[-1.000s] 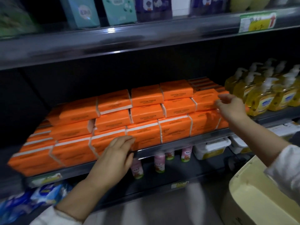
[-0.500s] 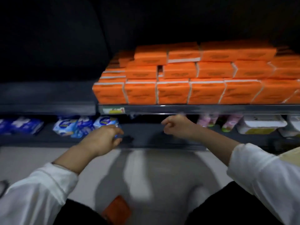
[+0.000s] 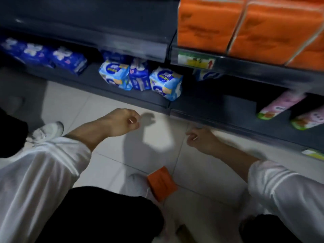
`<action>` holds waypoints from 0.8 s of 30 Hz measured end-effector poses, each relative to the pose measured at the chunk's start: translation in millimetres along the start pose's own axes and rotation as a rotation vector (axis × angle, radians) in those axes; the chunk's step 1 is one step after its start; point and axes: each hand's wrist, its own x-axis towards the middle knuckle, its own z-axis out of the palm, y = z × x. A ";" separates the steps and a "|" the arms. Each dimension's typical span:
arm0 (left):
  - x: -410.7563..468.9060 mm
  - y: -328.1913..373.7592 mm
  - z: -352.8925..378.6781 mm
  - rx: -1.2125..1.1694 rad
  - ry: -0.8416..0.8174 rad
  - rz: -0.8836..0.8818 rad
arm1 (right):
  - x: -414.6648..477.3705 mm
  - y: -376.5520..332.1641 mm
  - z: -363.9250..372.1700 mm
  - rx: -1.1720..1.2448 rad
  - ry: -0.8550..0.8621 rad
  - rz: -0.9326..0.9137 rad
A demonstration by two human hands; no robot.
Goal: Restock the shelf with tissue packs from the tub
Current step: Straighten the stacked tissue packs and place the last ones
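We hold our left hand (image 3: 121,122) and right hand (image 3: 201,141) low, both grips curled and empty. An orange tissue pack (image 3: 162,184) lies on the floor (image 3: 108,165) at six o'clock.

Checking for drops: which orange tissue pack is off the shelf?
The orange pack on the floor tiles beside the white shoe; the others sit stacked on the shelf.

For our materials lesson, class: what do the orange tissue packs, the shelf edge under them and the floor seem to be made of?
Orange tissue packs: likely thin plastic film, glossy; highlights on the wrap. Shelf edge: probably painted metal, dark grey with a sheen. Floor: seemingly glazed ceramic tile; pale, reflective, with straight joint lines.
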 end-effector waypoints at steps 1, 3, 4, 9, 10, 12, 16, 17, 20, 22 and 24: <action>3.5 -7.3 6.1 0.007 -0.025 -0.002 | 8.6 4.0 9.0 0.018 -0.019 0.013; 8.3 -20.7 19.7 0.030 -0.085 -0.003 | 23.1 11.5 26.9 0.030 -0.072 0.041; 9.5 -26.9 27.0 0.026 -0.112 -0.009 | 29.0 14.7 36.0 0.031 -0.099 0.052; 10.0 -52.3 61.2 -0.076 -0.129 -0.059 | 50.1 27.9 91.2 0.026 -0.224 0.146; 9.9 -55.4 67.4 -0.085 -0.125 -0.058 | 52.9 30.9 102.5 0.028 -0.243 0.158; 9.6 -60.0 78.8 -0.091 -0.120 -0.040 | 56.5 36.0 121.4 0.029 -0.277 0.178; 7.2 -68.3 99.3 -0.089 -0.132 -0.007 | 62.1 44.9 147.6 -0.024 -0.341 0.186; 6.3 -70.5 104.0 -0.095 -0.139 -0.001 | 62.8 46.9 153.5 -0.034 -0.351 0.193; 4.5 -77.5 114.8 -0.141 -0.124 0.010 | 62.9 52.0 170.1 -0.076 -0.369 0.209; 4.0 -79.7 118.5 -0.174 -0.102 0.015 | 57.8 55.9 182.3 -0.121 -0.358 0.221; 4.6 -79.1 119.5 -0.172 -0.096 0.031 | 50.7 59.2 192.6 -0.111 -0.308 0.244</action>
